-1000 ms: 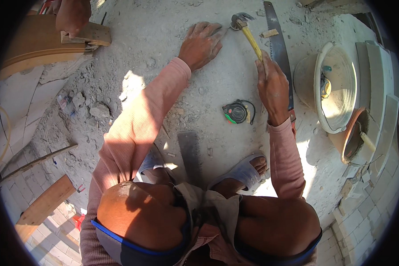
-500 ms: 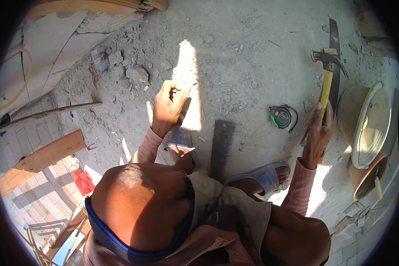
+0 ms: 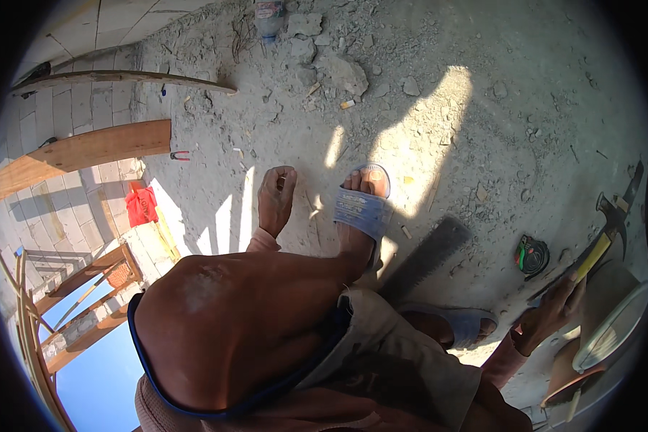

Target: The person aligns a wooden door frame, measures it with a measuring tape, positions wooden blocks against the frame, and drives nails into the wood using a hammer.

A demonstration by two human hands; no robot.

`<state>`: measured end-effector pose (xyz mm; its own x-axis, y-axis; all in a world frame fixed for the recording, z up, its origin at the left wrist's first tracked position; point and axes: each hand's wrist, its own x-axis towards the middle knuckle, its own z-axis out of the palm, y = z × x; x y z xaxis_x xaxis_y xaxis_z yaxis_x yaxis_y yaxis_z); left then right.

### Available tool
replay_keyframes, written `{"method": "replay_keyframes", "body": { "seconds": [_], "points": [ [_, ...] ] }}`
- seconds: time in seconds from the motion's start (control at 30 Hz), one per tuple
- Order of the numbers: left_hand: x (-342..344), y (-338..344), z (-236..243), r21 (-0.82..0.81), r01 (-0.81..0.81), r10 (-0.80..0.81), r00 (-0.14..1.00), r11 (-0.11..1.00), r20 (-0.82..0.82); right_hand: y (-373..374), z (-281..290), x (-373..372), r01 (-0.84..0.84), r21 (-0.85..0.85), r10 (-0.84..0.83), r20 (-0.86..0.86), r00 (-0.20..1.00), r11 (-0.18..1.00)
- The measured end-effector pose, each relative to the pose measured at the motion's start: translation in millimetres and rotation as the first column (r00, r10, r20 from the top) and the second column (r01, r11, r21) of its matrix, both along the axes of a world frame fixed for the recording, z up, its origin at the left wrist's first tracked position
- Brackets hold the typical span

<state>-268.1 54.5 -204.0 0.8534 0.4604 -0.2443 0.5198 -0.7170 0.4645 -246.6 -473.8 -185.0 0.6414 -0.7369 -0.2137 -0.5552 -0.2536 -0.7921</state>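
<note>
My right hand [image 3: 549, 313] is wrapped round the yellow handle of a claw hammer [image 3: 594, 256], low over the floor at the right. The hammer's head lies over a long dark blade, partly covered by it. My left hand [image 3: 275, 200] is closed above the dusty floor, left of my sandalled foot. Its thumb and fingers are curled together; whatever may be between them is too small to make out. A tape measure [image 3: 531, 256], black and green, lies left of the hammer. Between my feet rests a dark toothed saw blade [image 3: 428, 261], its other end hidden under my leg.
A bucket [image 3: 612, 324] stands at the right, with a brown container [image 3: 565, 371] below it. Rubble [image 3: 347, 75] and a plastic bottle [image 3: 269, 20] lie at the far side. Left are a wooden plank [image 3: 86, 155], red-handled pliers [image 3: 181, 155] and a red bag [image 3: 142, 207].
The view has swung left, so the floor things appear further right. My left hand has moved back from the sunlit patch toward my knee. My right hand still holds the hammer.
</note>
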Motion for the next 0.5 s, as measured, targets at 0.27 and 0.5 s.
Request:
{"method": "replay_keyframes", "body": {
  "seconds": [0.27,0.5],
  "points": [
    [36,-27,-30,0.122,0.551,-0.555,0.832,0.826,-0.002,31,11,14,0.0,0.08,0.005,-0.062,0.998,0.997],
    [44,-26,-45,-0.047,0.378,-0.379,0.925,0.925,-0.021,19,8,-2,0.002,0.098,0.002,-0.038,0.999,0.995]
  ]
}}
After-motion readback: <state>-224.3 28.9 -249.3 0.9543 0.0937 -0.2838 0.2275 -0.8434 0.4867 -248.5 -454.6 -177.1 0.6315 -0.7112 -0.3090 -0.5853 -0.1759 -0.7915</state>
